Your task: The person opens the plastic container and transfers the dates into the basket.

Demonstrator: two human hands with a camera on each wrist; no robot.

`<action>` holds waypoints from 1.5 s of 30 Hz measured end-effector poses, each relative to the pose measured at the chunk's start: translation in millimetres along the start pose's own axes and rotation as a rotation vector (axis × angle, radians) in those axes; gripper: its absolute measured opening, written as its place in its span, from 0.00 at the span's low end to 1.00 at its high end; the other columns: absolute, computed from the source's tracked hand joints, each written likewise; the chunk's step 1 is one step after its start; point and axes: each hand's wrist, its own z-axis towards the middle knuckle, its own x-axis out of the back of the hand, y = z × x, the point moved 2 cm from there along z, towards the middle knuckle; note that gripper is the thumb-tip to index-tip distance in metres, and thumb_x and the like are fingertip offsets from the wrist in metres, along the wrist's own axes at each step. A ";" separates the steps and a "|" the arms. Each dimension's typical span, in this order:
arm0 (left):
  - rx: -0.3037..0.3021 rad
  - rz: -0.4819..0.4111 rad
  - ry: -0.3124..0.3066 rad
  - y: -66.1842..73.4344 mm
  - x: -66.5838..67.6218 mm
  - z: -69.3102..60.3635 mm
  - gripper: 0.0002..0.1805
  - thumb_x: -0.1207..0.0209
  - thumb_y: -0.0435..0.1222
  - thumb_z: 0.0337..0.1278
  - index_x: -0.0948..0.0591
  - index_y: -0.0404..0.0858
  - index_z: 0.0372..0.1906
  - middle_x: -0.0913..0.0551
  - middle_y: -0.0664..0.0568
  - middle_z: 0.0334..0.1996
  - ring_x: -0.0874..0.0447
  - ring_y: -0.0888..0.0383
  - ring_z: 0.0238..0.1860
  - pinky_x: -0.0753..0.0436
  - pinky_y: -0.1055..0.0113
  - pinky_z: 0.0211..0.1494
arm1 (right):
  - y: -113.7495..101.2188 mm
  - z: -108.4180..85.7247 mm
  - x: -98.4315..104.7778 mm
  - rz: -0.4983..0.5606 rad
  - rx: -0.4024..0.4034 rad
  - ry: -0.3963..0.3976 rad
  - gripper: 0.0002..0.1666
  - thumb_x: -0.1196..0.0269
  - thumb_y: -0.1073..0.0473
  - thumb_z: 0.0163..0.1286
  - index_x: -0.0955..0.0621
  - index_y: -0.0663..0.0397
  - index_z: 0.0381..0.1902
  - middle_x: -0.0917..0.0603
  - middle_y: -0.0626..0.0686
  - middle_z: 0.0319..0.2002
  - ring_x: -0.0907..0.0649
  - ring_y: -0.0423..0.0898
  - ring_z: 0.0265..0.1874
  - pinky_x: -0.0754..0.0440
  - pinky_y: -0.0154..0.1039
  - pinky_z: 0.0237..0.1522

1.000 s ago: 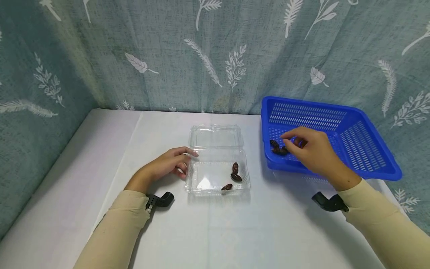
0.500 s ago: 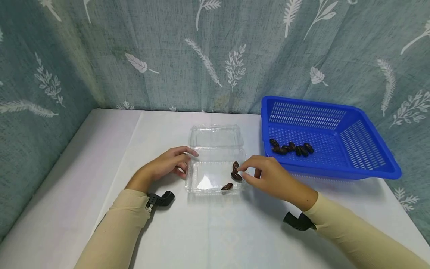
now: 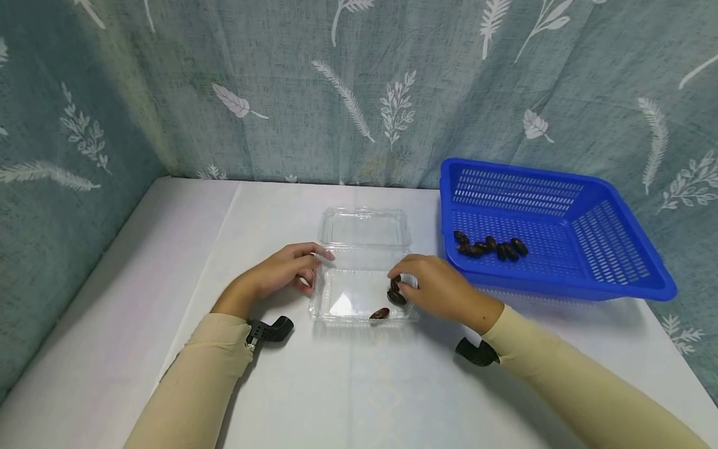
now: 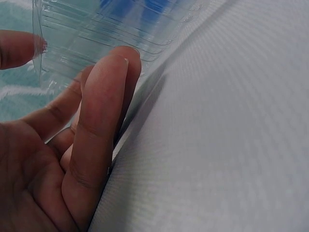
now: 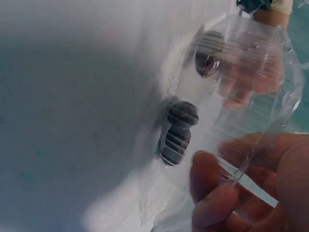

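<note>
A clear hinged plastic container (image 3: 359, 280) lies with its lid (image 3: 364, 227) folded back. Inside are three dark brown dates: one by the front wall (image 3: 379, 313) and two touching near the right wall (image 3: 396, 297). At the container's left side, my left hand (image 3: 286, 271) touches the rim with its index fingertip; its other fingers lie beside the outer wall. My right hand (image 3: 440, 284) reaches over the right rim, thumb and index finger apart above the two dates. In the right wrist view, its bent fingers (image 5: 212, 210) show no date between them.
A blue perforated basket (image 3: 538, 280) stands at the back right, with several dates (image 3: 488, 247) in its left part. White cloth (image 3: 381, 386) covers the table. A leaf-patterned green curtain (image 3: 269, 87) hangs behind and on the left.
My right hand has come left from above the basket to the container's right side, its fingers now over the two dates. The left hand has stayed at the rim.
</note>
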 end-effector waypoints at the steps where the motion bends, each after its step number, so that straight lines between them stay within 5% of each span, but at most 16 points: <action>1: -0.001 -0.006 -0.001 0.2 -0.1 -0.1 0.21 0.55 0.38 0.73 0.26 0.33 0.63 0.31 0.54 0.22 0.26 0.62 0.26 0.12 0.63 0.37 | -0.2 1.7 -0.4 -0.017 -0.003 -0.013 0.13 0.36 0.64 0.68 0.13 0.53 0.50 0.14 0.52 0.52 0.16 0.49 0.53 0.16 0.46 0.51; 12: -0.002 -0.034 -0.006 1.7 -0.8 0.4 0.21 0.55 0.37 0.72 0.27 0.33 0.63 0.32 0.54 0.22 0.27 0.63 0.26 0.12 0.64 0.37 | -3.9 11.4 -2.0 -0.124 -0.075 -0.146 0.21 0.40 0.69 0.65 0.15 0.54 0.54 0.16 0.54 0.56 0.16 0.48 0.46 0.23 0.33 0.31; 21: 0.010 -0.018 -0.003 3.0 -1.0 0.5 0.21 0.55 0.37 0.72 0.26 0.34 0.63 0.30 0.54 0.23 0.26 0.62 0.27 0.11 0.64 0.37 | -1.9 15.8 -3.1 -0.096 -0.091 -0.182 0.18 0.36 0.70 0.62 0.13 0.55 0.50 0.14 0.53 0.48 0.17 0.47 0.44 0.15 0.41 0.43; 31: 0.016 -0.031 -0.008 4.4 -1.2 0.3 0.21 0.55 0.37 0.73 0.27 0.33 0.63 0.30 0.54 0.21 0.25 0.62 0.26 0.12 0.65 0.37 | -0.9 17.4 -2.2 -0.159 -0.013 -0.212 0.11 0.34 0.68 0.61 0.10 0.52 0.40 0.15 0.50 0.41 0.17 0.46 0.42 0.15 0.42 0.43; 45: 0.026 -0.035 0.003 4.6 -1.3 -0.5 0.21 0.54 0.37 0.71 0.27 0.33 0.63 0.29 0.54 0.22 0.25 0.62 0.26 0.12 0.65 0.36 | -1.2 19.1 -1.2 -0.117 -0.010 -0.245 0.07 0.33 0.64 0.62 0.14 0.44 0.31 0.13 0.43 0.33 0.19 0.40 0.34 0.18 0.38 0.36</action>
